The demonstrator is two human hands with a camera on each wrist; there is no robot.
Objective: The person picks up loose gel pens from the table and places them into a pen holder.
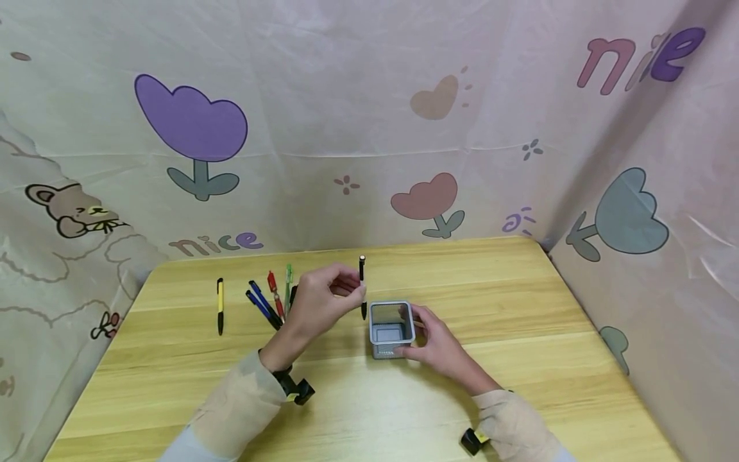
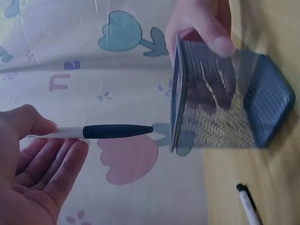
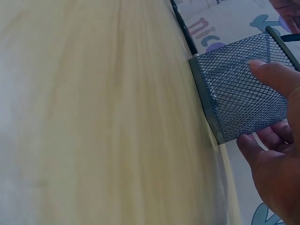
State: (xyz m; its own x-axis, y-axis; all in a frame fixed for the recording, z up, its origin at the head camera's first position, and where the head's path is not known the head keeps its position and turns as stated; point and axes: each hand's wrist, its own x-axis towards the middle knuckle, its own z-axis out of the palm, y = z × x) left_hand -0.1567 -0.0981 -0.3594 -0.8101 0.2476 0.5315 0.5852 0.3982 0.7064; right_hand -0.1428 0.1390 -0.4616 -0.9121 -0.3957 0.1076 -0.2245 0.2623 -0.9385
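Note:
My left hand [image 1: 323,298] pinches a pen [image 2: 117,131] with a white barrel and a black tapered end between thumb and fingers. The pen hangs upright just left of the pen holder [image 1: 383,353], its lower tip near the rim and outside it. This holder is a square grey mesh cup, standing upright with its mouth up; I see nothing inside. From the right, my right hand [image 1: 435,343] holds the cup, thumb on the near wall and fingers round the far side, as the right wrist view also shows.
Left of my left hand lie blue pens [image 1: 260,295], a red pen [image 1: 274,292] and a green pen [image 1: 288,279], partly hidden by that hand. A yellow and black pen [image 1: 220,305] lies farther left. Patterned cloth [image 1: 317,128] hangs behind the wooden table [image 1: 496,282].

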